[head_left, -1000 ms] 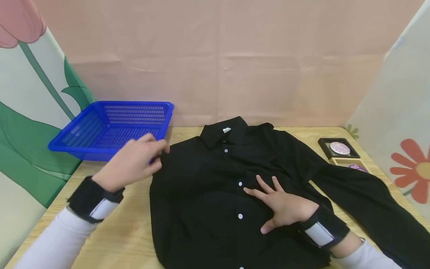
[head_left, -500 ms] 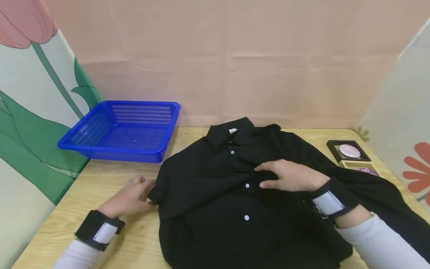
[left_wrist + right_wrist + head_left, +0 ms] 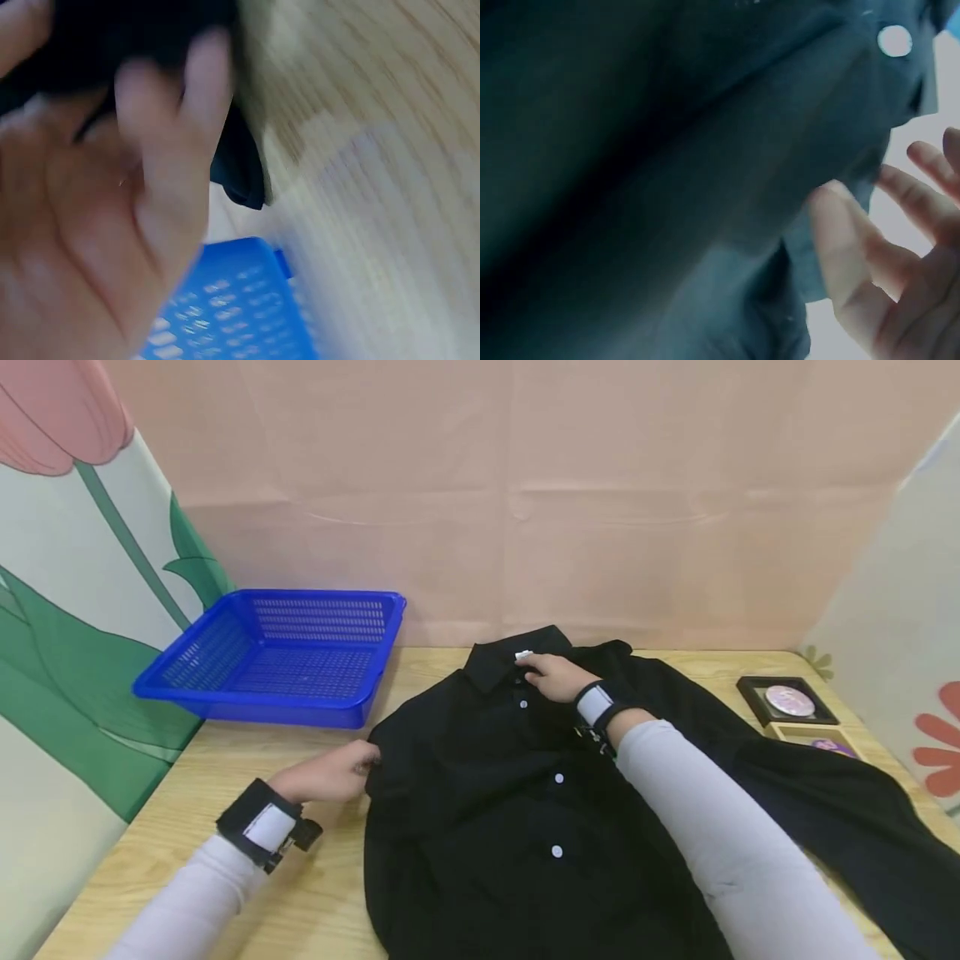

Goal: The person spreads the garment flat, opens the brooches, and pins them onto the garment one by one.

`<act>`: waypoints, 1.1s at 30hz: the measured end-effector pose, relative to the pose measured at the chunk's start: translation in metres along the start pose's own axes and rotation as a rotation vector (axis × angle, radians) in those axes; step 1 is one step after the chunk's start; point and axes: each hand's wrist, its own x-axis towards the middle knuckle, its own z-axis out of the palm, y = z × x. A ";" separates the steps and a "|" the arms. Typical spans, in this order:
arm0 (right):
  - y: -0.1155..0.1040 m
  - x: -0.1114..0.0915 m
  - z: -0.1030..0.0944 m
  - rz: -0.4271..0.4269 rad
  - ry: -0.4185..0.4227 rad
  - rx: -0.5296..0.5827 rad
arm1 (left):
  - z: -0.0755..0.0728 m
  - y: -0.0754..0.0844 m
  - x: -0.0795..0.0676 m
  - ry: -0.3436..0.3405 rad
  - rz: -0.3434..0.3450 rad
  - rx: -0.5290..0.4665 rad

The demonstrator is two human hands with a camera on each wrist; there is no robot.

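A black button-up shirt lies spread on the table, collar at the far end, with white buttons down its front. My left hand is at the shirt's left edge just below the shoulder. Its fingers are curled at the cloth there; in the left wrist view the fingers are blurred against the black fabric. My right hand reaches to the collar, near the white neck label. The right wrist view shows its thumb and fingers apart beside the cloth.
A blue plastic basket stands at the back left of the wooden table. To the right are a black frame with a round pink disc and a light wooden box. The shirt's long sleeve stretches across the right side.
My right hand has moved from the shirt's chest up to the collar. The left hand went from the shoulder down the edge, then slightly back up; the cloth at that edge now lies smoother.
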 end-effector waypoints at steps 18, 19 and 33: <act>0.020 0.024 0.021 0.185 0.040 -0.176 | 0.010 0.000 0.006 0.199 0.188 0.322; 0.020 0.024 0.021 0.201 0.028 -0.194 | 0.006 0.004 0.005 0.214 0.191 0.360; 0.048 0.023 0.009 0.296 0.048 -0.125 | -0.094 0.073 -0.081 0.893 0.099 0.503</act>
